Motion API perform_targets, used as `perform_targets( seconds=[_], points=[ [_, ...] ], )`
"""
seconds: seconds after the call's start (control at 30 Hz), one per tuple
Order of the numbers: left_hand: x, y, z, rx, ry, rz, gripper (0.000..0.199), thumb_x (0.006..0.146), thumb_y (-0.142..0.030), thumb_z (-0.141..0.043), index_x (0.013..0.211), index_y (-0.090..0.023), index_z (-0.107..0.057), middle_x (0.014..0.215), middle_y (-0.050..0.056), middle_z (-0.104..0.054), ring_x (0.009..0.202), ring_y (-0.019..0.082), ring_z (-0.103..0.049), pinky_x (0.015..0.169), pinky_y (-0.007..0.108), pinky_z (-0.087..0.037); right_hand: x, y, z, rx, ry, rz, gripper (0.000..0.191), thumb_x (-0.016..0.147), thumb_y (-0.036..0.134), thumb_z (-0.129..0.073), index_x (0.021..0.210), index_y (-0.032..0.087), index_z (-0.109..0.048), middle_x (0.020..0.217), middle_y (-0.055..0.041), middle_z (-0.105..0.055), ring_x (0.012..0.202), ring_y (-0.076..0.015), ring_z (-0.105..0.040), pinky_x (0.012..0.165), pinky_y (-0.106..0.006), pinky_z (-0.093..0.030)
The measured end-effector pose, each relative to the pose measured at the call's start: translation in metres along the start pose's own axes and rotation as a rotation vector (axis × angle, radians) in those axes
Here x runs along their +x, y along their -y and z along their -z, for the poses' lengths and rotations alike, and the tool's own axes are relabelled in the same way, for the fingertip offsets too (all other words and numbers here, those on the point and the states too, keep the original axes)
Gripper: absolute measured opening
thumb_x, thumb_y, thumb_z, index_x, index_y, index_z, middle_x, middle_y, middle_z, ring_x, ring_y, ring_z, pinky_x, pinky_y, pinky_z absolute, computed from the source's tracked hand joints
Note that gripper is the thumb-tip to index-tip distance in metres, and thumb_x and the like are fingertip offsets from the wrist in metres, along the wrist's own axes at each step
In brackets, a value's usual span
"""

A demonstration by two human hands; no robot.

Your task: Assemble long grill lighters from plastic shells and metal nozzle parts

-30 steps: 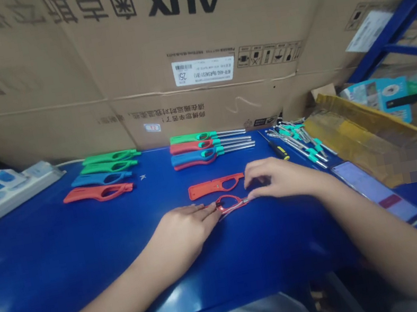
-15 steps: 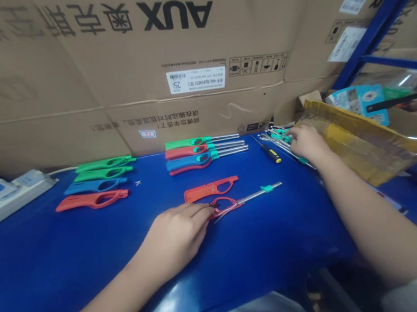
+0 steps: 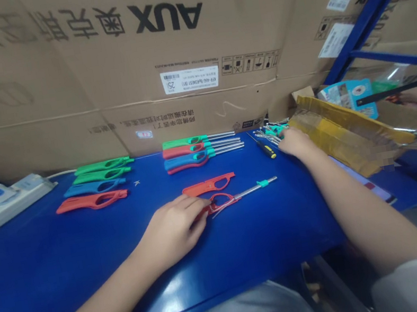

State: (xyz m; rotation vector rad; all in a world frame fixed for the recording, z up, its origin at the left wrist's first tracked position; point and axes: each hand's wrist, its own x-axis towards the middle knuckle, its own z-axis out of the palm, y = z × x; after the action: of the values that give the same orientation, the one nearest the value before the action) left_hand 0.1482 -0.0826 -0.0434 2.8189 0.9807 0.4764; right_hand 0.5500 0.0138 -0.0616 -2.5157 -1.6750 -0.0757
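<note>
Two hands work apart. The left hand's (image 3: 171, 232) fingers are closed over the red handle (image 3: 233, 199) on the desk (image 3: 249, 251), its metal rod (image 3: 247, 191) pointing to 3 o'clock; light, level pressure suits the thin wire. At 2 o'clock, the right hand's (image 3: 297, 143) fingers touch the rod pile (image 3: 273, 131), grip unclear; careful separation would limit snagging.

Head cam looks fwd/down from above tbl (image 3: 248, 245), carton (image 3: 120, 91) close ahead
</note>
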Motion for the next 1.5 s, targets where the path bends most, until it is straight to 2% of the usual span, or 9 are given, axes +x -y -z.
perform_targets(
  seconds=[0.2, 0.63, 0.9, 1.03, 1.13, 1.23, 1.33, 1.43, 1.5],
  points=[
    [0.001, 0.006, -0.005, -0.021, 0.004, 0.021, 0.026, 0.098, -0.025, -0.05, 0.115, -0.021, -0.069, 0.112, 0.006, -0.075, 0.1, 0.022, -0.07, 0.083, 0.033, -0.057, -0.004, 0.005, 0.004, 0.011, -0.033, -0.041, 0.034, 0.082, 0.017, -0.053, 0.107, 0.011, -0.075, 0.122, -0.0228, -0.065, 0.112, -0.0356, -0.063, 0.088, -0.04, -0.049],
    [0.003, 0.011, -0.008, -0.059, -0.033, 0.028, 0.027, 0.1, -0.027, -0.047, 0.112, -0.022, -0.071, 0.106, 0.006, -0.075, 0.096, 0.02, -0.07, 0.079, 0.03, -0.055, -0.006, 0.005, 0.006, 0.055, -0.116, -0.011, 0.03, 0.086, 0.019, -0.05, 0.098, 0.009, -0.076, 0.113, -0.0241, -0.07, 0.111, -0.0367, -0.063, 0.093, -0.042, -0.048],
    [0.003, 0.009, -0.006, -0.072, -0.03, 0.037, 0.026, 0.099, -0.025, -0.049, 0.113, -0.022, -0.071, 0.106, 0.005, -0.075, 0.096, 0.02, -0.07, 0.082, 0.031, -0.055, -0.004, -0.002, 0.009, 0.194, -0.153, -0.018, 0.025, 0.074, 0.008, -0.053, 0.086, 0.01, -0.076, 0.094, -0.0166, -0.074, 0.094, -0.0307, -0.067, 0.086, -0.036, -0.049],
    [0.003, 0.01, -0.008, -0.081, -0.038, 0.03, 0.025, 0.098, -0.024, -0.051, 0.113, -0.022, -0.071, 0.107, 0.006, -0.075, 0.097, 0.02, -0.07, 0.082, 0.031, -0.056, -0.005, -0.002, 0.018, 0.314, -0.247, 0.017, 0.027, 0.076, 0.01, -0.051, 0.09, 0.011, -0.074, 0.104, -0.0165, -0.071, 0.099, -0.0285, -0.065, 0.093, -0.037, -0.048],
    [0.003, 0.01, -0.009, -0.096, -0.051, 0.042, 0.025, 0.098, -0.023, -0.051, 0.113, -0.023, -0.071, 0.109, 0.005, -0.075, 0.099, 0.02, -0.07, 0.084, 0.032, -0.056, -0.013, 0.01, 0.025, 0.44, -0.261, 0.104, 0.027, 0.082, 0.016, -0.051, 0.099, 0.013, -0.072, 0.109, -0.0152, -0.07, 0.094, -0.0243, -0.065, 0.09, -0.036, -0.051],
    [0.003, 0.01, -0.009, -0.104, -0.064, 0.045, 0.025, 0.099, -0.023, -0.051, 0.115, -0.023, -0.071, 0.11, 0.005, -0.075, 0.1, 0.02, -0.07, 0.085, 0.032, -0.056, -0.028, 0.03, 0.028, 0.607, -0.145, 0.264, 0.033, 0.084, 0.023, -0.057, 0.115, 0.016, -0.067, 0.108, -0.0097, -0.072, 0.088, -0.0186, -0.066, 0.08, -0.03, -0.055],
    [0.003, 0.009, -0.009, -0.108, -0.066, 0.047, 0.026, 0.1, -0.023, -0.05, 0.116, -0.023, -0.07, 0.108, 0.005, -0.075, 0.098, 0.02, -0.07, 0.082, 0.031, -0.056, -0.051, 0.052, 0.03, 0.893, 0.234, 0.527, 0.045, 0.084, 0.025, -0.059, 0.129, 0.019, -0.06, 0.117, -0.0096, -0.068, 0.084, -0.0164, -0.065, 0.075, -0.031, -0.055],
    [0.003, 0.01, -0.009, -0.107, -0.064, 0.039, 0.025, 0.099, -0.023, -0.051, 0.116, -0.023, -0.07, 0.109, 0.005, -0.075, 0.098, 0.02, -0.07, 0.081, 0.031, -0.056, -0.07, 0.068, 0.03, 0.816, 0.452, 0.69, 0.032, 0.09, 0.021, -0.051, 0.117, 0.021, -0.067, 0.12, -0.0076, -0.068, 0.097, -0.0175, -0.064, 0.085, -0.033, -0.053],
    [0.003, 0.012, -0.008, -0.097, -0.071, 0.031, 0.025, 0.099, -0.023, -0.051, 0.116, -0.023, -0.07, 0.109, 0.005, -0.075, 0.098, 0.02, -0.07, 0.081, 0.031, -0.056, -0.077, 0.075, 0.026, 0.701, 0.465, 0.75, 0.028, 0.092, 0.019, -0.048, 0.109, 0.02, -0.07, 0.113, -0.0073, -0.068, 0.101, -0.018, -0.063, 0.089, -0.034, -0.051]
  ],
)
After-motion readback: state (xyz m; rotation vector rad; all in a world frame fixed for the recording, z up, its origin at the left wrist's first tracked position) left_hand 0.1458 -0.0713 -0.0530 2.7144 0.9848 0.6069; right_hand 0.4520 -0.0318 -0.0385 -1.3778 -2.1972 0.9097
